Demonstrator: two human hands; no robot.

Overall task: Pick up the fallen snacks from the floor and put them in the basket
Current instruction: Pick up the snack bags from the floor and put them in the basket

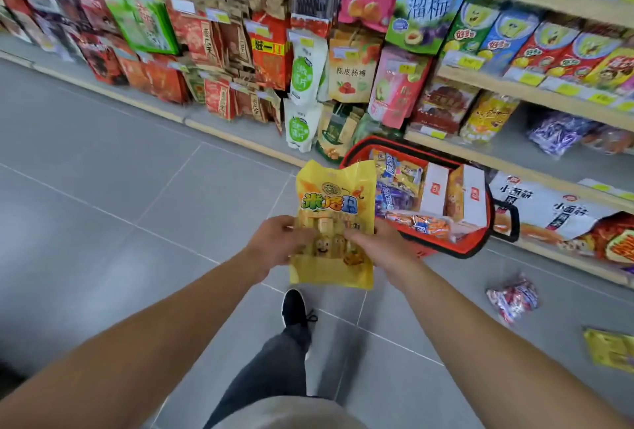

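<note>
One basket [480,243], perhaps two floor packets [513,296].

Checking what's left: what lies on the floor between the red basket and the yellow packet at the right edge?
In the head view, a red-and-white snack bag lies between red basket and yellow packet.

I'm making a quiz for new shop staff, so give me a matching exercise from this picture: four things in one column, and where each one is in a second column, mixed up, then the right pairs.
Things
1. yellow snack bag
2. red basket
3. red and white snack bag
4. black shoe

Places
A. lying on the floor tiles to the right, below the shelf
B. held up in front, left hand and right hand gripping its sides
C. on the floor beside the lowest shelf, with packets inside
D. on the floor right under the held bag

Pairs: 1-B, 2-C, 3-A, 4-D
</note>
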